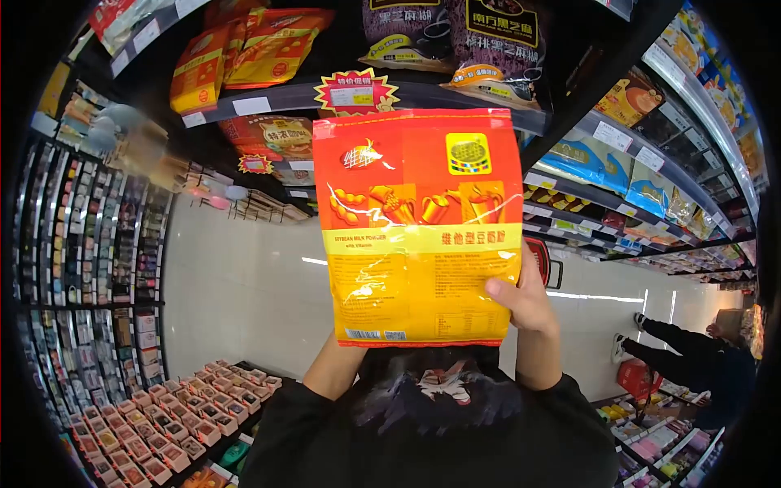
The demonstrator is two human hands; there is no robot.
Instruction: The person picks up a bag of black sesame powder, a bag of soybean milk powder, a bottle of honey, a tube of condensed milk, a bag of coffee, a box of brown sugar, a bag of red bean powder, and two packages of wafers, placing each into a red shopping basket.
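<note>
A large red and yellow bag of soybean milk powder [419, 268] is held up before me, its printed back panel facing the camera. On its lower right side, my right hand [529, 302] grips the edge, thumb pressed on the front and fingers behind. My left forearm [333, 370] runs up behind the bag's lower left corner; the left hand itself is hidden there. Similar red and yellow bags [272, 47] lie on the shelf above, beside dark purple bags of black sesame powder [500, 49].
A shelf edge [285, 99] with price labels and a starburst sign [355, 91] stands just beyond the bag. Packed shelves [634, 163] curve along the right. Small boxes [163, 427] fill a display at lower left. A person [708, 362] stands at right near a red basket [639, 380].
</note>
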